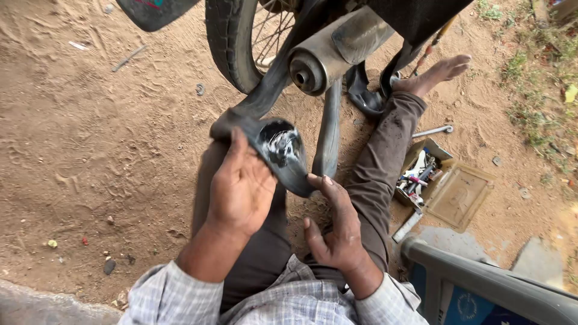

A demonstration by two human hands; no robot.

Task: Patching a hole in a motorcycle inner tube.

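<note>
A black rubber inner tube (283, 150) hangs from the motorcycle's rear wheel (241, 42) and folds over my lap. My left hand (241, 186) grips a folded part of the tube, where a shiny wet patch (282, 144) shows. My right hand (337, 225) is open just below the fold, its thumb tip touching the tube's lower edge. I sit on sandy ground with my right leg stretched out, bare foot (436, 72) beside the wheel.
The chrome exhaust pipe (328, 51) juts out above the tube. An open cardboard box of tools (421, 174) lies on the right, a spanner (433, 130) near it. A grey-and-blue plastic thing (481, 289) stands at lower right. Small stones dot the dirt.
</note>
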